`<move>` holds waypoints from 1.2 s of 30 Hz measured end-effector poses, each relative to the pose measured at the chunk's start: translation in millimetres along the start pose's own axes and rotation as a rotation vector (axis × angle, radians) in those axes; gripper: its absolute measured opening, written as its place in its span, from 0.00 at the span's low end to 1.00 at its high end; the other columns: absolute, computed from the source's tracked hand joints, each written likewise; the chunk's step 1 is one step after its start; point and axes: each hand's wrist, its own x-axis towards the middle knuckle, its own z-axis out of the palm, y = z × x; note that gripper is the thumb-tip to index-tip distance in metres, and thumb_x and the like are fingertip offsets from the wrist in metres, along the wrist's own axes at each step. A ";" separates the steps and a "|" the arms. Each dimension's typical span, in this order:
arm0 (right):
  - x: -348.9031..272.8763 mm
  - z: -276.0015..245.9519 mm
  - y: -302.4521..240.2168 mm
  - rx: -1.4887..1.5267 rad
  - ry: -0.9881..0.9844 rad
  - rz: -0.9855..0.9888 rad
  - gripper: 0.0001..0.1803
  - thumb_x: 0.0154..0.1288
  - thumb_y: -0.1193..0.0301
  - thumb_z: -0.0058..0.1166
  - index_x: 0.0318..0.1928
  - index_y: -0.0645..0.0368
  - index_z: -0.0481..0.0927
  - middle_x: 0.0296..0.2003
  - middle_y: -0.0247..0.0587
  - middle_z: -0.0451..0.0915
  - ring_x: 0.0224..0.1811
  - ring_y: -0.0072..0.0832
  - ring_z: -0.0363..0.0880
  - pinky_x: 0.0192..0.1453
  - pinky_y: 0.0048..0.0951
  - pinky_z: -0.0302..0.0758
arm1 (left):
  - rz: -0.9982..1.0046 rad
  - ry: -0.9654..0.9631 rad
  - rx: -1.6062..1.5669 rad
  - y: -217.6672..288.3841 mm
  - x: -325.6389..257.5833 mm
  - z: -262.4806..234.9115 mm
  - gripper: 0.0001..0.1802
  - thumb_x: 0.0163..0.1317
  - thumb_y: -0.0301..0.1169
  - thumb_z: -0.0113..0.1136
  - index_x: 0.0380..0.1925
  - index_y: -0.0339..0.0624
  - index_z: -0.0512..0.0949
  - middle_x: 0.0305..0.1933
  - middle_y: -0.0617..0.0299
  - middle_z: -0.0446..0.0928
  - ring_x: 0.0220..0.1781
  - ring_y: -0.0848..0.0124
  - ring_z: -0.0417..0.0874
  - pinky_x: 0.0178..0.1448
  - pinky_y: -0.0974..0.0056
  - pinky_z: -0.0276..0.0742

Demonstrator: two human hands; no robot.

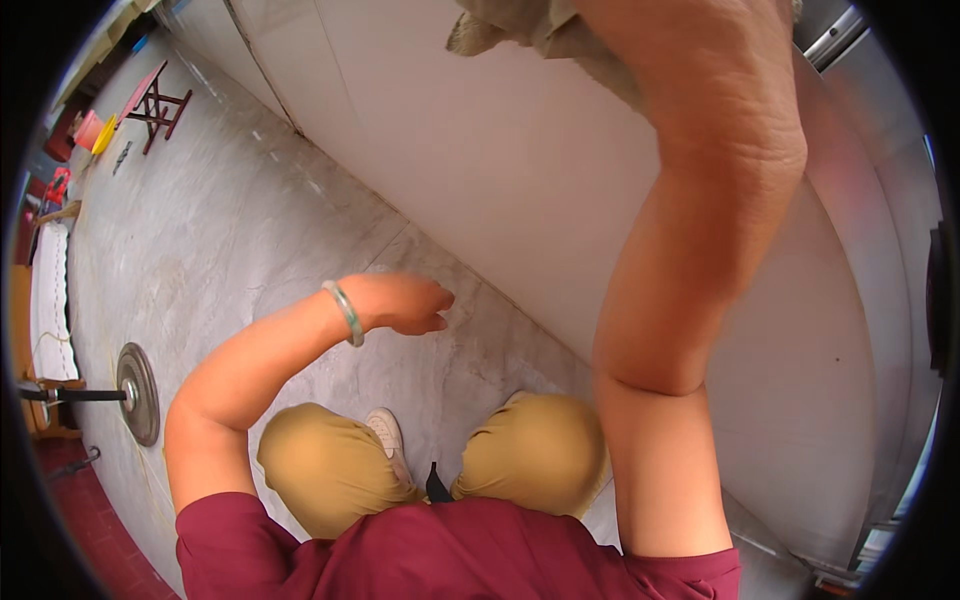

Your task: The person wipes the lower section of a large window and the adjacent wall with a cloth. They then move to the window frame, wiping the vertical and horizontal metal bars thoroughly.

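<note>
A grey-beige cloth (520, 25) is bunched at the top edge, against the upper part of a smooth pale panel (480, 160). My right hand (690, 60) holds the cloth, its arm stretched far forward; the fingers are hidden behind the cloth and the picture's edge. Over the floor, left of the panel, hangs my left hand (405, 303), slightly blurred. Its fingers are loosely bent and partly apart, with nothing visible in them. A pale green bangle (344, 313) circles the left wrist.
Grey tiled floor (230, 220) runs along the panel's base. To the left, a barbell with a round weight plate (138, 394) stands near a white cloth-covered piece of furniture (50, 300). Farther off are a folding stool (155, 110) and a yellow basin (104, 134). Shiny metal (870, 130) borders the right.
</note>
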 end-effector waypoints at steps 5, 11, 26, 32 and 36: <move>3.2 -8.0 7.9 0.057 0.021 -0.070 0.08 0.59 0.67 0.60 0.36 0.58 0.81 0.35 0.45 0.83 0.41 0.42 0.83 0.45 0.39 0.76 | 0.323 0.308 0.190 7.9 85.0 -2.3 0.19 0.68 0.42 0.55 0.43 0.35 0.79 0.47 0.48 0.82 0.53 0.49 0.81 0.56 0.49 0.76; 3.9 1.1 21.7 0.030 0.024 -0.098 0.05 0.57 0.72 0.61 0.34 0.56 0.81 0.33 0.41 0.83 0.40 0.39 0.83 0.41 0.36 0.77 | 0.328 0.146 0.141 89.6 126.8 -17.5 0.20 0.68 0.43 0.54 0.48 0.39 0.80 0.49 0.49 0.82 0.56 0.50 0.80 0.60 0.49 0.76; 10.5 0.1 1.5 -0.231 0.018 -0.101 0.15 0.58 0.68 0.64 0.38 0.59 0.71 0.36 0.46 0.76 0.40 0.47 0.76 0.44 0.46 0.70 | 0.596 -0.017 0.189 16.8 82.5 11.3 0.20 0.69 0.44 0.54 0.48 0.38 0.78 0.48 0.47 0.80 0.54 0.48 0.80 0.57 0.47 0.76; 12.7 17.9 -5.4 -0.456 0.058 -0.200 0.24 0.51 0.66 0.71 0.43 0.59 0.73 0.39 0.46 0.74 0.41 0.46 0.75 0.46 0.45 0.71 | 0.594 0.124 0.030 -45.0 49.8 -27.5 0.21 0.71 0.44 0.54 0.54 0.39 0.76 0.49 0.48 0.81 0.54 0.49 0.81 0.58 0.48 0.76; 52.0 52.1 -36.2 -0.431 -0.026 -0.291 0.26 0.49 0.65 0.72 0.46 0.60 0.74 0.40 0.45 0.75 0.43 0.45 0.75 0.47 0.44 0.72 | 0.584 0.240 -0.072 -89.6 36.8 -48.6 0.21 0.71 0.44 0.53 0.51 0.38 0.76 0.48 0.49 0.81 0.53 0.50 0.81 0.56 0.49 0.76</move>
